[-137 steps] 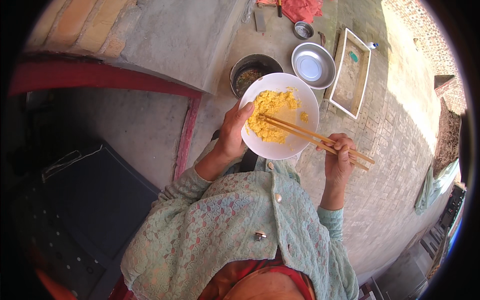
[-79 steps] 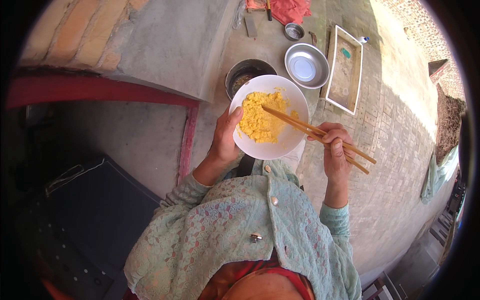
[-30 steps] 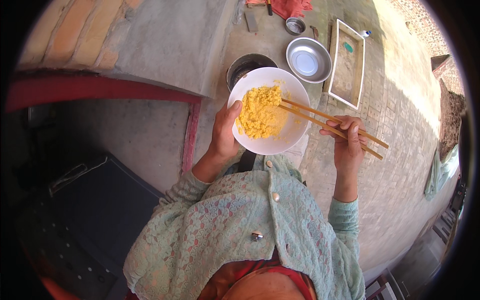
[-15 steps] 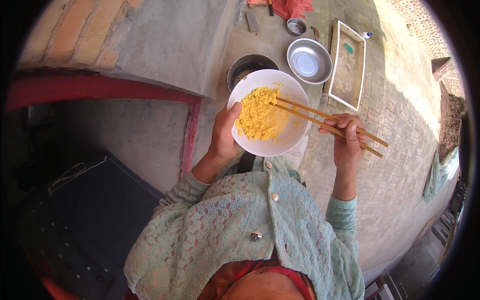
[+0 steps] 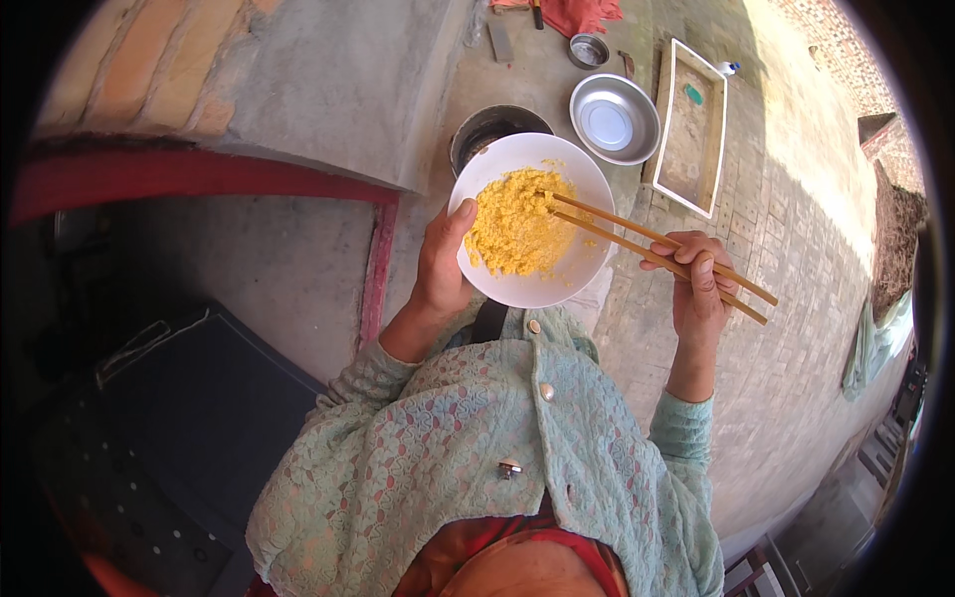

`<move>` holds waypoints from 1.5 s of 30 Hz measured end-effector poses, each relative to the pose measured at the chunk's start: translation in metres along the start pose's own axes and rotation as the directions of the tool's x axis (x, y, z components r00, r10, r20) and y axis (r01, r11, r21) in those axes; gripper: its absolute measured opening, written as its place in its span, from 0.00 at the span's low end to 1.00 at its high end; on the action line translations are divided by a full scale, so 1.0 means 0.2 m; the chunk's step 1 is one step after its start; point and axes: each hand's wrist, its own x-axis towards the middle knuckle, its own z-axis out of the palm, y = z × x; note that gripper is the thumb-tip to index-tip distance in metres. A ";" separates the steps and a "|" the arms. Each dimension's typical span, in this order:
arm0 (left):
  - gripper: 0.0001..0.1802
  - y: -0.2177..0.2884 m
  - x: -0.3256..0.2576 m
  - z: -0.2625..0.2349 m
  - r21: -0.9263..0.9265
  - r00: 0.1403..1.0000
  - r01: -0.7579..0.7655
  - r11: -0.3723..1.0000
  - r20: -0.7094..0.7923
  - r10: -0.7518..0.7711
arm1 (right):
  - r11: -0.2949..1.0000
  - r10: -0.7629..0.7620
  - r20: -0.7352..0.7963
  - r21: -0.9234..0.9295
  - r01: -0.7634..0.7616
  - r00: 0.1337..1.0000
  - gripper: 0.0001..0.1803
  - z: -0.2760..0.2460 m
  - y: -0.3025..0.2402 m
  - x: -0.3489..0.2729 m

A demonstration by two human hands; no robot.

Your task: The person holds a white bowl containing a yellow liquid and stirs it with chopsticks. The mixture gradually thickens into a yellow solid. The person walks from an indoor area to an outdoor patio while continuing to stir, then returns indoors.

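Yellow, crumbly stuff that looks like scrambled egg (image 5: 515,223) is heaped in a smooth white bowl (image 5: 530,219), and the bowl sits up in the air in front of the person's chest, not on any surface. The left hand (image 5: 440,267) is clamped on the bowl's near rim, thumb over the edge and fingers hidden beneath, which I'd guess keeps it level and close. The right hand (image 5: 696,286) is closed around a pair of long wooden chopsticks (image 5: 657,256) near their back ends, so the slim tips reach across the rim and rest right at the edge of the egg pile. The sticks lie almost together, only a narrow gap between them. Down on the pale brick paving past the bowl there's a dark round pot (image 5: 489,129) partly hidden by it, a shiny shallow metal dish (image 5: 615,118), a small metal cup (image 5: 590,49) and a long rectangular tray (image 5: 691,128) with a white rim. The sleeves are a lacy mint green cardigan (image 5: 468,448) with round buttons.
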 end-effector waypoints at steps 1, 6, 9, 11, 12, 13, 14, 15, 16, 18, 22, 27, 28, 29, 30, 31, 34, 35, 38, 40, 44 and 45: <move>0.27 0.00 0.00 0.00 0.008 1.000 -0.002 1.000 -0.004 0.002 | 0.999 -0.024 0.002 -0.034 0.024 1.000 0.17 -0.02 -0.01 -0.01; 0.27 0.00 -0.01 -0.01 0.029 1.000 -0.010 1.000 -0.002 0.010 | 0.996 0.090 0.117 -0.004 -0.090 0.989 0.17 -0.06 -0.06 -0.02; 0.27 0.00 -0.01 0.01 0.022 1.000 -0.005 1.000 0.002 0.005 | 0.979 0.134 0.152 0.134 -0.154 0.979 0.17 0.02 0.02 -0.05; 0.27 0.00 -0.01 0.01 0.020 1.000 -0.004 1.000 0.003 0.004 | 0.967 0.139 0.067 0.207 -0.150 0.988 0.16 0.09 0.06 -0.06; 0.27 0.00 -0.01 0.01 0.022 1.000 -0.003 1.000 0.004 0.003 | 0.959 0.143 0.024 0.244 -0.145 0.989 0.16 0.10 0.07 -0.05; 0.27 0.00 -0.02 0.01 0.025 1.000 -0.004 1.000 0.003 0.004 | 0.966 0.118 0.013 0.231 -0.117 0.993 0.17 0.08 0.07 -0.04; 0.27 0.00 -0.02 0.01 0.022 1.000 -0.004 1.000 0.006 0.004 | 0.979 0.085 0.002 0.186 -0.084 0.996 0.17 0.05 0.06 -0.03; 0.27 0.00 -0.02 0.00 0.020 1.000 -0.004 1.000 0.009 0.004 | 0.989 0.052 -0.006 0.139 -0.051 0.999 0.17 0.03 0.04 -0.02; 0.27 0.00 -0.03 0.00 0.016 1.000 -0.004 1.000 0.014 0.003 | 0.996 0.018 -0.014 0.091 -0.017 1.000 0.18 0.00 0.01 -0.01; 0.27 0.00 -0.03 0.00 0.018 1.000 0.001 1.000 0.011 -0.002 | 0.999 -0.037 -0.005 -0.035 0.036 0.999 0.18 -0.04 -0.02 -0.01; 0.26 0.00 -0.03 0.00 0.021 1.000 -0.002 1.000 0.000 0.002 | 0.979 -0.078 0.087 -0.181 0.093 0.993 0.18 -0.05 -0.06 -0.03; 0.25 -0.01 -0.02 -0.01 -0.040 1.000 0.021 0.999 -0.020 -0.022 | 0.997 0.044 0.193 -0.073 -0.030 0.980 0.19 -0.03 -0.04 -0.10; 0.25 -0.01 -0.02 -0.01 -0.044 1.000 0.019 0.999 -0.022 -0.020 | 0.998 0.055 0.199 -0.043 -0.047 0.979 0.20 -0.02 -0.03 -0.11; 0.25 -0.01 -0.02 -0.01 -0.036 1.000 0.014 0.999 -0.024 -0.015 | 0.999 0.033 0.206 -0.025 -0.029 0.978 0.20 -0.01 -0.01 -0.11; 0.25 -0.02 -0.02 -0.01 -0.029 1.000 0.009 1.000 -0.025 -0.010 | 1.000 0.011 0.213 -0.006 -0.010 0.977 0.20 0.00 0.01 -0.11; 0.25 -0.02 -0.02 -0.02 -0.021 1.000 0.001 1.000 -0.028 -0.001 | 1.000 -0.011 0.222 0.015 0.008 0.975 0.20 0.00 0.03 -0.11; 0.25 -0.03 -0.02 -0.01 -0.055 1.000 0.017 0.998 -0.022 -0.018 | 1.000 0.021 0.196 0.018 -0.025 0.980 0.21 0.00 0.03 -0.11; 0.25 -0.02 -0.02 -0.01 -0.043 1.000 0.013 0.999 -0.013 -0.014 | 0.999 0.030 0.180 0.011 -0.033 0.983 0.21 0.00 0.03 -0.10; 0.26 -0.02 -0.03 -0.01 -0.019 1.000 0.009 1.000 0.008 -0.009 | 1.000 0.024 0.125 0.000 -0.024 0.992 0.21 -0.05 0.01 -0.10; 0.26 -0.03 -0.03 -0.01 -0.009 1.000 0.007 1.000 0.009 -0.007 | 1.000 -0.026 0.086 0.016 0.025 0.996 0.20 -0.07 0.01 -0.10; 0.26 -0.04 -0.03 0.00 -0.019 1.000 -0.017 1.000 -0.014 0.017 | 0.988 -0.012 0.022 0.152 0.009 1.000 0.16 -0.07 0.04 -0.09; 0.26 -0.04 -0.03 0.00 -0.017 1.000 -0.017 1.000 -0.014 0.017 | 0.982 0.005 0.006 0.191 -0.006 1.000 0.15 -0.08 0.05 -0.09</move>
